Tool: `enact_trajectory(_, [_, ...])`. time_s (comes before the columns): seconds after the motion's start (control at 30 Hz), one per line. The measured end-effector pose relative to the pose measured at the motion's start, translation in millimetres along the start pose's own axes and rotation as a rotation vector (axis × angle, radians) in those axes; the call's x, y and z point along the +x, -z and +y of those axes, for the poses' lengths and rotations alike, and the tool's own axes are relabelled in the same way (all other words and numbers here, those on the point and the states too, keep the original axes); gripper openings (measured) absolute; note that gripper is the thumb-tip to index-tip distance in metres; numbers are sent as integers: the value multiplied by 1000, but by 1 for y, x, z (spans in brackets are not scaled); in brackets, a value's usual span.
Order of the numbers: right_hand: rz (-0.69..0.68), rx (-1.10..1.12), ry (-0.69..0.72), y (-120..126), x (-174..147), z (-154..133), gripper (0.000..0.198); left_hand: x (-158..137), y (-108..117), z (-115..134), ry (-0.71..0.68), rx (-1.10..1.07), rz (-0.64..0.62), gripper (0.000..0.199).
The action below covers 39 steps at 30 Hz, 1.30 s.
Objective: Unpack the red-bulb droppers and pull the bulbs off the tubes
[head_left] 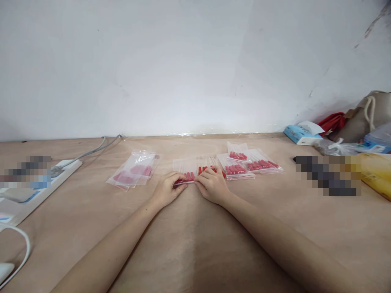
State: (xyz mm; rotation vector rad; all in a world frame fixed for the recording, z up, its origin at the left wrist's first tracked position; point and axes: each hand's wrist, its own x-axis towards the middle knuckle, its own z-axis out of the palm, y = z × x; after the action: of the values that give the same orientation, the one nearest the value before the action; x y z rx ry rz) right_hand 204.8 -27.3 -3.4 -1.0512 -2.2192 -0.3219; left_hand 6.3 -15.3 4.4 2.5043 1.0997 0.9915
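My left hand [170, 188] and my right hand [212, 184] meet near the middle of the table, both closed on the near edge of one clear plastic bag [190, 177]. Small red stick-like pieces show inside it, between my fingers. Just behind my right hand, more red pieces [202, 169] are partly covered by the fingers. Right of that hand lie several clear bags [240, 171] with red pieces in them, some overlapping. To the left of my left hand is a loose pile of clear bags [134, 170] with pinkish-red areas.
A white power strip [65, 167] with a grey cable [91, 152] lies at the left. On the far right are a blue tissue pack [302, 134], a yellow package [377, 173], a grey-brown bag [360, 118] and a pixelated dark item. A white wall rises behind the table.
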Motion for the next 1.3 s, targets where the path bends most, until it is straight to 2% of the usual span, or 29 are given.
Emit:
enact_trajectory(0.13, [-5, 17, -37, 0, 1, -1, 21, 2, -1, 7, -65, 102, -5, 10])
enact_trajectory(0.43, [0, 9, -45, 2, 1, -2, 14, 4, -2, 6, -10, 66, -8, 15])
enact_trajectory(0.73, [0, -13, 9, 3, 2, -1, 18, 3, -2, 7, -11, 48, 3, 16])
enact_trajectory(1.0, [25, 13, -25, -1, 1, -2, 18, 4, -2, 10, 5, 58, -11, 16])
enact_trajectory(1.13, [-2, 16, -37, -2, 0, -1, 17, 7, 1, 14, 36, 37, -65, 22])
enact_trajectory(1.3, [-9, 76, -130, -1, 0, 0, 18, 18, 8, 16, 57, 34, -183, 23])
